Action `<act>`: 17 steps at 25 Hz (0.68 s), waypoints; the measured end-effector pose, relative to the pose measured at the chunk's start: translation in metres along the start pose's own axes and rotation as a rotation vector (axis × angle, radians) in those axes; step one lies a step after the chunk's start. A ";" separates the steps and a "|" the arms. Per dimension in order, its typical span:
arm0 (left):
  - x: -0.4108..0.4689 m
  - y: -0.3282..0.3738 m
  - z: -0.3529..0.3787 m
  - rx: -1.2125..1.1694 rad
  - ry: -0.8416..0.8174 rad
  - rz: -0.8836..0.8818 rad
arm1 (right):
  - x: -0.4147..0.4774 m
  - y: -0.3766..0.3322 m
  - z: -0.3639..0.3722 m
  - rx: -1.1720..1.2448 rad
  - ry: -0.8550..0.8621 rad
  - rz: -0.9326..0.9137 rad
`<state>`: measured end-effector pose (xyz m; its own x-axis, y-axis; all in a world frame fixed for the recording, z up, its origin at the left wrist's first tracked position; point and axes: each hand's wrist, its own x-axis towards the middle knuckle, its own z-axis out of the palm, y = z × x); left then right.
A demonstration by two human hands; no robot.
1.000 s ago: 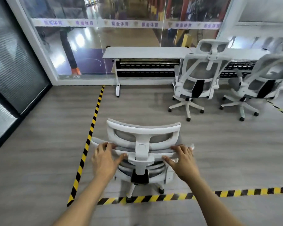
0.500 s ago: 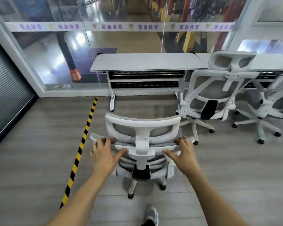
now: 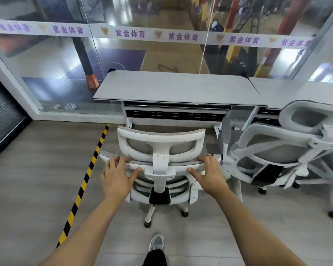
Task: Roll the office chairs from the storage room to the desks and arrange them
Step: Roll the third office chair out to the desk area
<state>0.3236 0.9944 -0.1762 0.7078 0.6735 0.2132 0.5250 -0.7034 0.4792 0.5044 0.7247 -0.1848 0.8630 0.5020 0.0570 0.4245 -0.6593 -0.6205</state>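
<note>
A white office chair [image 3: 161,140] with a grey mesh back and headrest stands right in front of me, facing a grey desk [image 3: 173,87]. My left hand [image 3: 118,176] grips the left end of the backrest's top bar. My right hand [image 3: 210,174] grips the right end of the same bar. The chair's wheeled base shows below the seat. A second white chair [image 3: 277,150] sits just to the right, at the neighbouring desk [image 3: 296,91], nearly touching the one I hold.
A glass wall [image 3: 161,45] with a lettered white band runs behind the desks. Yellow-black floor tape [image 3: 85,177] runs along the left of the chair. A dark shuttered wall [image 3: 2,116] is at far left. My shoe [image 3: 157,241] is behind the chair base.
The chair and I have rolled forward toward the desk, past the floor tape crossing. The desk and the neighbouring chair are now much closer. Both hands keep their grip.
</note>
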 end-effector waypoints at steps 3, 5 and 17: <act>0.075 0.013 0.024 0.049 -0.029 -0.022 | 0.081 0.001 -0.003 -0.035 -0.025 0.018; 0.116 0.022 0.033 0.077 -0.073 -0.041 | 0.124 0.002 -0.004 -0.047 -0.050 0.027; 0.147 0.057 0.043 0.055 -0.220 -0.133 | 0.184 0.008 -0.015 -0.075 0.035 -0.114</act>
<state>0.4779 1.0435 -0.1536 0.7133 0.6996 -0.0419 0.6412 -0.6273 0.4420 0.6711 0.8035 -0.1678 0.8166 0.5568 0.1521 0.5384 -0.6398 -0.5484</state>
